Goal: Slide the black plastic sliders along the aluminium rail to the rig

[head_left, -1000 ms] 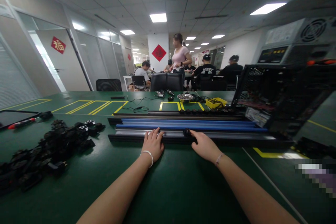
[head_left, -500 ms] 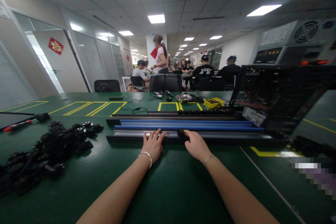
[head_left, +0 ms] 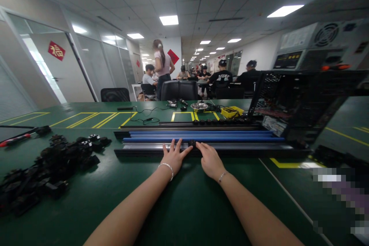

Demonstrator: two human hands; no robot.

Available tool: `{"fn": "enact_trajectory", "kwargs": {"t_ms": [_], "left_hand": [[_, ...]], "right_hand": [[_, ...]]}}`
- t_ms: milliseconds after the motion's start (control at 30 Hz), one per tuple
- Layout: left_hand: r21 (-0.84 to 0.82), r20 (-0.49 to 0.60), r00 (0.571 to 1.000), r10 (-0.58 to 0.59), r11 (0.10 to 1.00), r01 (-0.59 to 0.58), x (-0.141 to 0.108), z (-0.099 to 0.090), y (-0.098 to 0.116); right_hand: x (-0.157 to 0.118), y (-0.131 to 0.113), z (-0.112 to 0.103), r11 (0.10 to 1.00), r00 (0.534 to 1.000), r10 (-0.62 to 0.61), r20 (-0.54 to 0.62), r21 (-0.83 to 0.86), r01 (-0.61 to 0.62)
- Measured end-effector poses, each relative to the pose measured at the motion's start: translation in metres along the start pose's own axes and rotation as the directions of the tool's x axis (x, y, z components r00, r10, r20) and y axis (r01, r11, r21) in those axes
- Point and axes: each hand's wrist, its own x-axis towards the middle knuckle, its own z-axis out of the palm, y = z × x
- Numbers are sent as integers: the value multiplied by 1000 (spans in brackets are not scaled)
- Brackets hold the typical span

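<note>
Leftward along the near rail (head_left: 253, 153), the small black part (head_left: 191, 144) has been shifted since the earlier frame; the left hand (head_left: 172, 160) has been brought closer to it. Both hands are placed at the rail's near side, apart, with the part between them. Left-hand fingers are spread over the pale channel, the thumb extended to the part. The right hand (head_left: 211, 161) is held with its fingertips at the part's right side; whether the part is pinched cannot be told. The part is located at the channel, left of the rail's middle. On the green table (head_left: 184, 207), a heap of black parts (head_left: 54, 161) is observed at left, with a red-handled tool (head_left: 15, 140) beyond it. Behind the near rail, a blue strip (head_left: 201, 133) is laid parallel. An opened computer case (head_left: 311, 96) is noted at right. Farther back, a yellow basket (head_left: 230, 116) and a metal bowl (head_left: 199, 110) are seen. Past the black chair (head_left: 180, 90), a standing person (head_left: 163, 63) is now found farther left.
</note>
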Motion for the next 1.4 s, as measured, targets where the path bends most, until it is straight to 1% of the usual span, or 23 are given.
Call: {"fn": "enact_trajectory", "kwargs": {"t_ms": [67, 133, 200, 300, 367, 467, 600, 833, 1233, 1400], "left_hand": [[-12, -3, 1000, 9, 1000, -9, 3, 0, 5], [-26, -4, 1000, 7, 1000, -7, 6, 0, 12], [-35, 2, 1000, -16, 999, 16, 10, 1, 21], [-38, 17, 996, -90, 995, 91, 17, 1, 35], [-37, 20, 991, -130, 991, 131, 19, 1, 42], [-35, 21, 991, -132, 991, 132, 20, -2, 46], [-18, 46, 993, -113, 993, 114, 16, -6, 42], [20, 87, 986, -144, 990, 143, 9, -12, 30], [51, 157, 973, -170, 985, 164, 2, -20, 2], [51, 172, 967, -190, 982, 184, -3, -22, -10]], "right_hand": [[0, 3, 0, 1000, 1000, -20, 20, -12, 20], [-1, 7, -1, 999, 1000, -9, 18, -47, 10], [-2, 12, 0, 992, 999, 50, -16, -115, -51], [-4, 21, 0, 968, 989, 134, -58, -208, -144], [-4, 25, 0, 960, 988, 142, -52, -236, -151], [-4, 27, 0, 958, 990, 134, -46, -249, -142], [-4, 25, 0, 957, 989, 138, -46, -250, -145], [-4, 24, 1, 947, 987, 155, -50, -278, -163], [-2, 25, 2, 943, 984, 173, -35, -282, -176], [-3, 26, 3, 944, 986, 162, -46, -283, -169]]}}
